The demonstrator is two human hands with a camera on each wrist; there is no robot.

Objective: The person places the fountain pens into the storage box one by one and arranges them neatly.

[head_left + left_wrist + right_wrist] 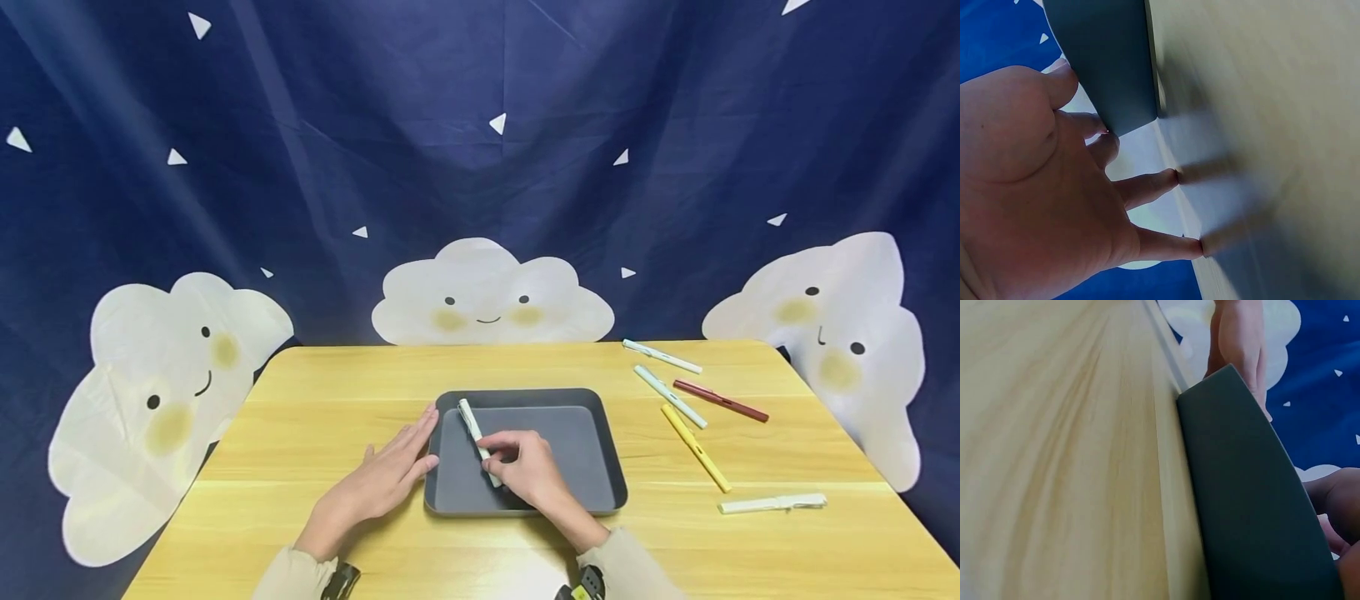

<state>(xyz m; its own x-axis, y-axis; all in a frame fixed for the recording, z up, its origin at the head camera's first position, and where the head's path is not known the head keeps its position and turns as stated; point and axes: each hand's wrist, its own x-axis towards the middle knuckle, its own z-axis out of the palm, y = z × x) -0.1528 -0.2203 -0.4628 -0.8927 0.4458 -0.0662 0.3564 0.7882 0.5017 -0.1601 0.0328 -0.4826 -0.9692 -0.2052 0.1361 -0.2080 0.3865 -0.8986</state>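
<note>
One white pen (pixel 473 427) in tray (pixel 555 454), right hand (pixel 529 472) pinching it; left hand (pixel 384 477), fingers straight, nine o'clock; five pens (pixel 696 448) still outside, three o'clock.

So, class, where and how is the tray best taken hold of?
Probably grip the tray by its left wall and right wall, one hand from each side: they stand up to be grasped, while the rest is broad and flat. The left hand touches the left wall; the right hand pinches a pen inside, and bare table beside the right wall leaves room to come in.
</note>
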